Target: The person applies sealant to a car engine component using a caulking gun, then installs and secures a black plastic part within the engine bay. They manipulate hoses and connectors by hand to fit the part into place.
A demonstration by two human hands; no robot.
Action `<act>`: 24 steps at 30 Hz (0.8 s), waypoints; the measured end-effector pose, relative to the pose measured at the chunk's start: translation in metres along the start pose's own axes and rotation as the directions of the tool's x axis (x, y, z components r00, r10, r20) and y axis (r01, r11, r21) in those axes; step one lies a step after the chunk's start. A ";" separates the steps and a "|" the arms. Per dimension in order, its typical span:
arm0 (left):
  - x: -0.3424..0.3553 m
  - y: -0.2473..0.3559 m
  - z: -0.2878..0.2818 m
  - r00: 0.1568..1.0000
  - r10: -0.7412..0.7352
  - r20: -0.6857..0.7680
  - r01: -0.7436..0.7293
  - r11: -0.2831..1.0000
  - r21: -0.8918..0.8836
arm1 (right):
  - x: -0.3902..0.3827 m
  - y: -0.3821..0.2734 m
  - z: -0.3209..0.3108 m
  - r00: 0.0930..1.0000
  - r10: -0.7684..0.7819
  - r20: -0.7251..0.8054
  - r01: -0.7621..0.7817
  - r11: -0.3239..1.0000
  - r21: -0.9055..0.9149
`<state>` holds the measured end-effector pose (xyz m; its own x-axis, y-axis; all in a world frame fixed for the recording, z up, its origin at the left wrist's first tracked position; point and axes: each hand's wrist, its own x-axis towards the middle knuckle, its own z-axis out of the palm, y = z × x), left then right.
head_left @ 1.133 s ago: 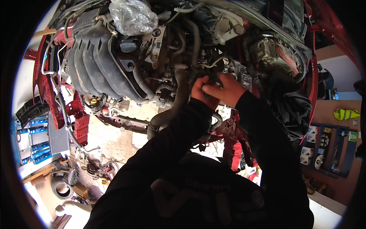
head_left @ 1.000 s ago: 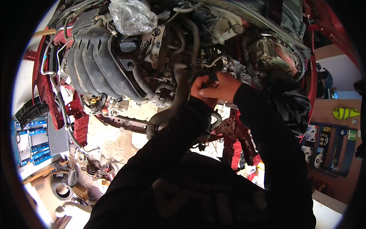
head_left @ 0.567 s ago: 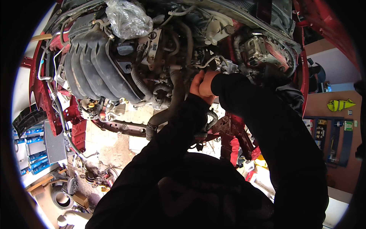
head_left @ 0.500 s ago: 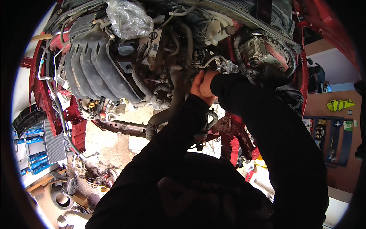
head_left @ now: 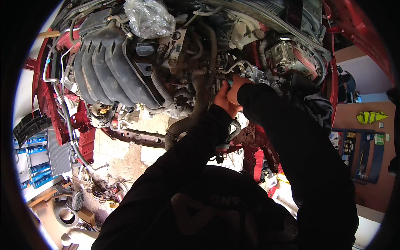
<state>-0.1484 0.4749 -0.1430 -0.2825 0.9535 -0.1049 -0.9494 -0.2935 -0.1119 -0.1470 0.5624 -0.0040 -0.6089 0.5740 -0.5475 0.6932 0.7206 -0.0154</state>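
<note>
1. Seen from above, a person's bare left hand (head_left: pixel 223 99) and bare right hand (head_left: pixel 236 89), in long black sleeves (head_left: pixel 306 143), come together in a red metal car's open engine bay (head_left: pixel 86 141)
2. Both hands have their fingers curled inward, the tips hidden, so I cannot tell whether they pinch anything (a sliver of teal shows between them, too small to identify)
3. A thick, dark rubber hose (head_left: pixel 201 93) runs just left of the left hand
4. A thin, pale, curved pipe (head_left: pixel 238 63) lies just beyond the hands, and a silvery metal unit (head_left: pixel 258 74) just beyond the right one
5. Farther left, a broad, ribbed black plastic engine cover (head_left: pixel 112 71); beyond it, a crumpled clear plastic bag (head_left: pixel 150 18)
</note>
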 end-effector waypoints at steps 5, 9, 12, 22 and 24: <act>0.003 -0.004 -0.009 0.990 -0.027 0.141 0.032 0.999 -0.037 | -0.011 0.012 -0.002 0.990 -0.118 -0.071 0.114 0.992 -0.062; 0.004 -0.011 -0.012 0.971 -0.007 0.239 0.049 0.984 -0.169 | -0.013 0.020 0.002 0.979 -0.178 -0.097 0.173 0.983 -0.054; 0.008 -0.012 -0.013 0.916 -0.050 0.398 0.173 0.945 -0.279 | -0.008 0.026 0.007 0.973 -0.206 -0.109 0.204 0.979 -0.025; 0.025 -0.015 -0.004 0.999 0.036 -0.007 -0.036 0.999 0.041 | -0.002 0.033 0.006 0.977 -0.161 -0.138 0.156 0.987 -0.044; 0.024 -0.013 0.000 1.000 0.016 0.026 -0.016 0.999 0.029 | -0.003 0.029 0.003 0.980 -0.122 -0.154 0.119 0.992 -0.033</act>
<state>-0.1428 0.5013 -0.1441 -0.3007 0.9503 -0.0810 -0.9482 -0.3070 -0.0816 -0.1239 0.5800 -0.0057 -0.7411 0.5347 -0.4060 0.6030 0.7960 -0.0525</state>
